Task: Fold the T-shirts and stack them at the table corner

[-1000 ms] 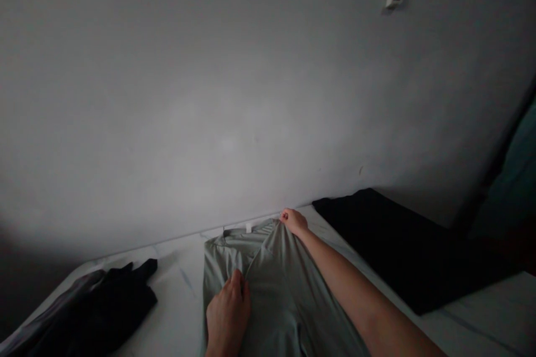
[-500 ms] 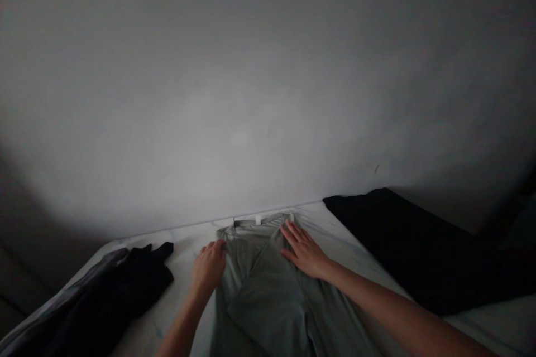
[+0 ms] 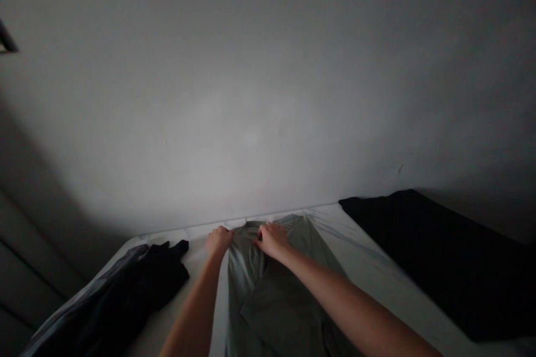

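A grey-green garment [image 3: 285, 295] lies spread on a pale sheet, its neckline towards the wall. At its upper left corner, my left hand [image 3: 218, 241] is closed on the edge of the fabric. My right hand [image 3: 271, 239] is at the neckline, with fingers and thumb pinching the cloth. Between the two hands the fabric bunches into folds. My forearms cover part of the garment, and its lower end runs out of view.
Dark clothing [image 3: 125, 295] lies heaped on the left of the pale sheet [image 3: 372, 284]. A large black cloth [image 3: 444, 256] lies flat at the right. Behind the sheet's far edge rises a grey wall [image 3: 259, 95].
My right hand has moved left from the garment's right shoulder to its neckline, going from spread flat to pinching. The view has shifted slightly, and the white neck tag is no longer visible.
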A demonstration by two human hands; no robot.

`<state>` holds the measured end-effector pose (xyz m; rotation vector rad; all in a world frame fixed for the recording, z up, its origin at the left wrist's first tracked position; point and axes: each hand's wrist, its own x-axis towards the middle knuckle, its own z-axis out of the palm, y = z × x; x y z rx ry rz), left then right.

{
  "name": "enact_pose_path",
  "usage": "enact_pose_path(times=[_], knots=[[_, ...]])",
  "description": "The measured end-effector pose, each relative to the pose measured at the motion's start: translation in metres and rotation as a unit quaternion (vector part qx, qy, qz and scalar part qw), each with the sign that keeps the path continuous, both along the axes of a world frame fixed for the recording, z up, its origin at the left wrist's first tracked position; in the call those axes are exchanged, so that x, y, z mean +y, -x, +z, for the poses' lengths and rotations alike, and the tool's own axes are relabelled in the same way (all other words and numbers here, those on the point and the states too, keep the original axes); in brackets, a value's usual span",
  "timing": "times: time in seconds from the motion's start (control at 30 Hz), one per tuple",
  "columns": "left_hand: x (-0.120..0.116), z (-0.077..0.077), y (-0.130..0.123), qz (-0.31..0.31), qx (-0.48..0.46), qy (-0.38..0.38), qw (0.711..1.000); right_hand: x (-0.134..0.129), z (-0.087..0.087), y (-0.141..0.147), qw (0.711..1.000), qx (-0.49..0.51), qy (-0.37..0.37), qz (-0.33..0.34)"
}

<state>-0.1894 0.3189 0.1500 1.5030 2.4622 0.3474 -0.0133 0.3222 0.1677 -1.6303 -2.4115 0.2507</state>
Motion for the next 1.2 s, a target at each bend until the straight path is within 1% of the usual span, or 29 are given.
enact_pose_path(times=[0.17,0.27,0.37,0.47,0.53,0.63,0.7,0.77,0.8,0.87,0.93,1.03,1.2], knots=[[0.005,-0.014,-0.002,0.038,0.008,-0.033,0.999,0.003,-0.017,-0.005,0.999,0.026,-0.016,-0.009],[0.005,-0.019,-0.002,0.044,0.020,-0.058,0.997,0.003,-0.024,-0.009,0.998,0.042,-0.038,-0.019],[0.001,-0.019,-0.006,0.042,0.036,-0.081,0.995,0.002,-0.029,-0.006,0.998,0.035,-0.055,-0.019],[-0.007,-0.016,-0.016,0.052,0.073,-0.124,0.988,-0.004,-0.027,-0.003,0.997,0.031,-0.071,-0.016],[-0.015,-0.017,-0.027,0.033,0.112,-0.173,0.978,-0.011,-0.024,-0.008,0.996,0.030,-0.088,-0.002],[-0.028,-0.029,-0.044,-0.050,0.154,-0.218,0.962,-0.019,-0.021,-0.030,0.993,0.019,-0.110,0.024],[-0.034,-0.042,-0.053,-0.114,0.159,-0.212,0.957,-0.019,-0.023,-0.054,0.994,-0.011,-0.110,0.011],[-0.038,-0.054,-0.058,-0.173,0.152,-0.192,0.954,-0.012,-0.026,-0.078,0.994,-0.054,-0.089,-0.027],[-0.039,-0.057,-0.059,-0.197,0.145,-0.181,0.953,-0.007,-0.028,-0.088,0.994,-0.074,-0.074,-0.045],[-0.040,-0.060,-0.058,-0.220,0.133,-0.160,0.953,0.002,-0.033,-0.105,0.992,-0.099,-0.038,-0.066],[-0.039,-0.058,-0.056,-0.222,0.130,-0.146,0.955,0.008,-0.037,-0.114,0.992,-0.104,-0.013,-0.067],[-0.039,-0.052,-0.055,-0.216,0.136,-0.127,0.959,0.010,-0.040,-0.117,0.994,-0.092,-0.003,-0.061],[-0.040,-0.035,-0.068,-0.203,0.133,-0.082,0.967,0.007,-0.035,-0.115,0.995,-0.078,0.014,-0.063]])
